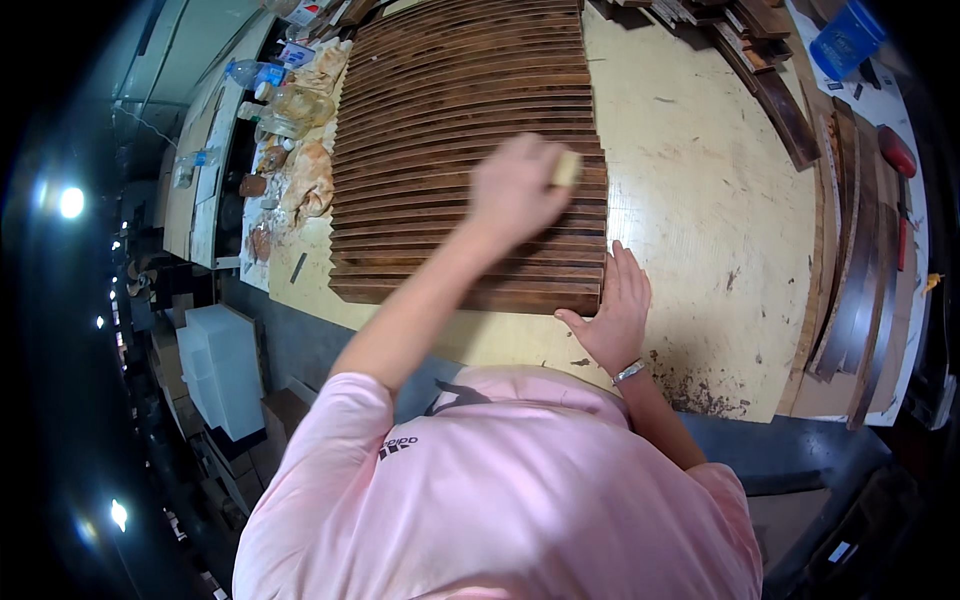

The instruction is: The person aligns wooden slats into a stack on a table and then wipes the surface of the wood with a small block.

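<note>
Looking down from the head view, you get a big set of dark wood slats (430, 232) lying side by side on a pale table (715, 220), running left to right and reaching from the near edge area way off to the far end. The left hand (515, 190) is out over the right half of them, a bit blurry, fingers closed round a little yellowish pad (567, 170). Pad's over the slats near their right ends; can't really tell how hard it's pressed, or if it's fully touching. The right hand (615, 318) isn't gripping anything: fingers and thumb are spread, and it's right up against the near right corner of the slats. Band on that wrist is a silvery bracelet (629, 372).

Left of the slats it's a bit of a mess: plastic bottles (300, 103) toward the far side, then some crumpled tan stuff (310, 180), maybe rags. A short dark stick (298, 268) lies nearer. Over on the right there's a loose pile of wood (765, 60) at the far side, long boards (850, 260) along the right edge, plus a blue bucket (847, 40) and a red thing (897, 151) beyond them. Brown crumbs (700, 392) litter the near right part of the table.
</note>
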The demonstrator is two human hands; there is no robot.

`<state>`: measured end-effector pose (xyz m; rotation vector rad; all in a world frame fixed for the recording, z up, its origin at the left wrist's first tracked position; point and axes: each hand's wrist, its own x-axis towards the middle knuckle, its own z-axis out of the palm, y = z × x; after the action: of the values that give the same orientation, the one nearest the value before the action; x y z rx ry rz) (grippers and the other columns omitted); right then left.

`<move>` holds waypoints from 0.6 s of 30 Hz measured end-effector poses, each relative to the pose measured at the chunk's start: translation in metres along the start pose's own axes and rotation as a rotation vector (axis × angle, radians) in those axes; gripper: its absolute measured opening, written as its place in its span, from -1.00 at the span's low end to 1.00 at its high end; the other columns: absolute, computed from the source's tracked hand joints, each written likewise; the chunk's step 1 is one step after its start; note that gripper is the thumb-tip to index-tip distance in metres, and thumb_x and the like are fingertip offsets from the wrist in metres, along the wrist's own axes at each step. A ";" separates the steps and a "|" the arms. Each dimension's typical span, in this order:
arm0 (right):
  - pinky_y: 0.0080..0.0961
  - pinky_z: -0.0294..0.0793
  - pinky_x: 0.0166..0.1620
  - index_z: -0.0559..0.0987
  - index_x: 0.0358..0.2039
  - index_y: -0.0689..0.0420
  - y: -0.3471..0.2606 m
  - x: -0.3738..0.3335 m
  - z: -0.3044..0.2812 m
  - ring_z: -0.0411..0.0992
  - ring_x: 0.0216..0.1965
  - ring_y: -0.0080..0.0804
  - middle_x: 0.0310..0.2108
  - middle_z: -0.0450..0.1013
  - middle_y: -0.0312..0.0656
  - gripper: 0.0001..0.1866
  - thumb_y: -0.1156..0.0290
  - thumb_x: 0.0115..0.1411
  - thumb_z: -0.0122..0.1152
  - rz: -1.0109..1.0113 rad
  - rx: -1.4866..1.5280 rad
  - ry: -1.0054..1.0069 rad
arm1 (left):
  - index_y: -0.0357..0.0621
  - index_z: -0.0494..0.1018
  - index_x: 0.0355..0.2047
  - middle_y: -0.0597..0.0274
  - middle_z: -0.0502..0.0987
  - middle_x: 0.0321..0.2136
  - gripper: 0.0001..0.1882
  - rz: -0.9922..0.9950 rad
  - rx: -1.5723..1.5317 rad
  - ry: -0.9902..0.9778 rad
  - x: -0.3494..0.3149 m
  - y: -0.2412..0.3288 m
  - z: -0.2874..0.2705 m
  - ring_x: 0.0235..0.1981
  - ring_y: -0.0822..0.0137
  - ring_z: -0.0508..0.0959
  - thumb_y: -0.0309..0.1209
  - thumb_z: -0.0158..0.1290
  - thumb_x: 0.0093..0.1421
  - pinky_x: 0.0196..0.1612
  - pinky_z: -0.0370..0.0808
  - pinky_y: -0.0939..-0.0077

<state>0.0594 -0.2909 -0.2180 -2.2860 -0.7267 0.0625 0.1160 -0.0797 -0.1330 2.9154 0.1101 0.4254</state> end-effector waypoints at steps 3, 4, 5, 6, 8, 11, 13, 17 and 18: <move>0.01 0.04 0.33 0.29 0.20 0.36 0.001 0.001 0.000 0.11 0.33 0.06 0.32 0.15 0.13 0.08 -0.06 -0.23 0.52 -0.017 0.002 0.007 | -0.03 0.52 -0.25 0.19 0.46 -0.35 -0.73 0.162 -0.093 -0.076 0.013 0.042 0.028 -0.26 0.17 0.55 -0.34 0.21 -0.01 -0.31 0.56 0.28; 0.01 0.04 0.33 0.30 0.20 0.36 0.002 0.001 0.001 0.11 0.33 0.06 0.32 0.16 0.12 0.08 -0.06 -0.23 0.53 -0.012 -0.001 0.015 | -0.03 0.51 -0.27 0.20 0.46 -0.34 -0.72 0.179 -0.091 -0.056 0.014 0.038 0.030 -0.24 0.17 0.54 -0.33 0.22 -0.04 -0.31 0.56 0.28; 0.01 0.04 0.32 0.30 0.20 0.36 0.002 0.001 0.002 0.12 0.33 0.06 0.32 0.16 0.12 0.08 -0.06 -0.23 0.53 -0.007 0.007 0.021 | -0.03 0.51 -0.27 0.20 0.46 -0.34 -0.71 0.134 -0.065 -0.061 0.010 0.027 0.024 -0.25 0.16 0.55 -0.33 0.22 -0.04 -0.30 0.56 0.26; 0.01 0.04 0.33 0.30 0.20 0.35 0.002 0.001 0.002 0.12 0.33 0.06 0.32 0.16 0.12 0.08 -0.06 -0.23 0.53 -0.006 0.010 0.026 | -0.02 0.51 -0.26 0.20 0.46 -0.34 -0.70 0.088 -0.039 -0.065 0.005 0.009 0.013 -0.25 0.15 0.55 -0.33 0.22 -0.05 -0.29 0.56 0.24; 0.01 0.04 0.33 0.30 0.20 0.33 0.000 0.002 0.002 0.12 0.32 0.06 0.31 0.17 0.12 0.07 -0.06 -0.24 0.53 -0.001 0.037 0.034 | 0.01 0.52 -0.18 0.22 0.50 -0.27 -0.63 -0.070 0.088 -0.100 -0.015 -0.044 -0.014 -0.23 0.14 0.57 -0.29 0.24 -0.04 -0.25 0.56 0.22; 0.00 0.04 0.33 0.31 0.20 0.31 -0.003 0.002 0.003 0.12 0.33 0.05 0.31 0.17 0.12 0.07 -0.03 -0.25 0.55 0.008 0.056 0.037 | 0.03 0.55 -0.14 0.17 0.54 -0.22 -0.62 -0.372 0.312 -0.166 -0.063 -0.142 -0.059 -0.17 0.09 0.59 -0.25 0.25 -0.01 -0.17 0.56 0.20; -0.01 0.04 0.33 0.30 0.21 0.32 -0.005 0.001 0.002 0.12 0.33 0.04 0.32 0.17 0.10 0.10 -0.06 -0.25 0.55 0.025 0.036 0.016 | 0.03 0.55 -0.08 0.10 0.56 -0.18 -0.59 -0.581 0.455 -0.177 -0.100 -0.211 -0.083 -0.20 0.04 0.60 -0.22 0.24 0.03 -0.17 0.56 0.17; -0.01 0.03 0.33 0.30 0.21 0.33 -0.005 0.003 0.000 0.12 0.32 0.05 0.32 0.16 0.09 0.11 -0.07 -0.26 0.55 0.044 0.015 0.001 | -0.02 0.58 -0.12 0.01 0.57 -0.14 -0.63 -0.677 0.398 -0.059 -0.094 -0.211 -0.110 -0.23 -0.01 0.61 -0.17 0.24 0.09 -0.18 0.55 0.15; -0.01 0.04 0.33 0.30 0.20 0.34 -0.004 0.002 0.000 0.12 0.33 0.05 0.32 0.16 0.10 0.09 -0.04 -0.26 0.56 0.034 0.018 0.009 | -0.04 0.59 -0.14 0.03 0.57 -0.17 -0.64 -0.629 0.315 -0.005 -0.080 -0.180 -0.102 -0.26 -0.01 0.60 -0.19 0.26 0.08 -0.19 0.55 0.16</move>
<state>0.0592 -0.2872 -0.2148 -2.2803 -0.6798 0.0738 0.0016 0.1069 -0.0955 2.9469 1.1434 0.3080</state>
